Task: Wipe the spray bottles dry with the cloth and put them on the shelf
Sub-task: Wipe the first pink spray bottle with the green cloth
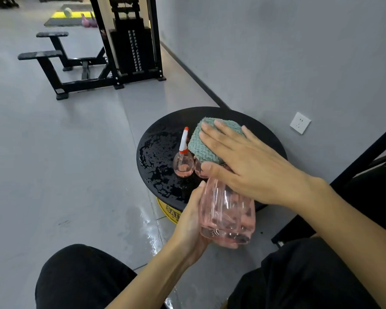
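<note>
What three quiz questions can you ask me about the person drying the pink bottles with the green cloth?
1. True or false: nobody is touching the green cloth.
2. Which of the hands grips the pink bottle by its body? A) left hand B) right hand C) neither
3. Fill in: the top of the round black table looks ___.
Key: 1. False; the right hand presses the green cloth onto the top of the pink bottle. 2. A. 3. wet.
</note>
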The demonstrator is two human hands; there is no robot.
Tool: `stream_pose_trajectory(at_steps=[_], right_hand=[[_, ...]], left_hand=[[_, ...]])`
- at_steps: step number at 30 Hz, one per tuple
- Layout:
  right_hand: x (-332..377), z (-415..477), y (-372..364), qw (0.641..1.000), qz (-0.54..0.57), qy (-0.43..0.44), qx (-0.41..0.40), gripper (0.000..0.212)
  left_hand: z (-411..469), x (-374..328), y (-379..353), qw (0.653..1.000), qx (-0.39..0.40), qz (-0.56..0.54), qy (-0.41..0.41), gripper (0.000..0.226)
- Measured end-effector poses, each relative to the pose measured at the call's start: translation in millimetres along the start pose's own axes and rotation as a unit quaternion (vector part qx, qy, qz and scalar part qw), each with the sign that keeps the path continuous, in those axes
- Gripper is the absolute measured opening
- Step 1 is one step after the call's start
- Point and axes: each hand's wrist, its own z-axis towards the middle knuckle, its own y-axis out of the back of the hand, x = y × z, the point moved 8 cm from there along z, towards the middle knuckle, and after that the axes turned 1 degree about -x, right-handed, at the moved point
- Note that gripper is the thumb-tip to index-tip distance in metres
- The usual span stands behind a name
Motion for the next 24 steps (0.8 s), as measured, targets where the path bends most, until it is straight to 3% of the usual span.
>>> stream_pose_trajectory(at_steps=[4,8,11,14,16,19,24], right_hand=[[1,12,5,1.000,0.006,-0.007,-0.023,0.074],[7,-2,-4,1.000,0.022,0.005,0.009,0.072],[4,-3,-3,0.999,0.038,-0.002,0.017,0.066],[-3,10,0,0.999,0.046,-0.014,0.003,0.060],[-6,16,0,0.999,0.039,-0.018,0.000,0.059],[-4,9,-5,0.999,0.039,-0.004,0.024,0.060],[2,-1,-11,0.999,0.016,0.014,0.042,0.065]], left_hand=[[2,1,-3,1.000,0.011,-0.021,0.005,0.050],[2,1,7,0.999,0.037,-0.021,0.015,0.061],[-5,-3,0,0.996,0.088,0.032,-0.010,0.044],[-7,5,-8,0.991,0.125,0.056,-0.006,0.071],[-10,5,-14,0.988,0.148,0.043,-0.010,0.070],[-8,4,-9,0.990,0.142,0.015,-0.015,0.075],[-5,6,-2,0.992,0.125,0.028,-0.010,0.064]])
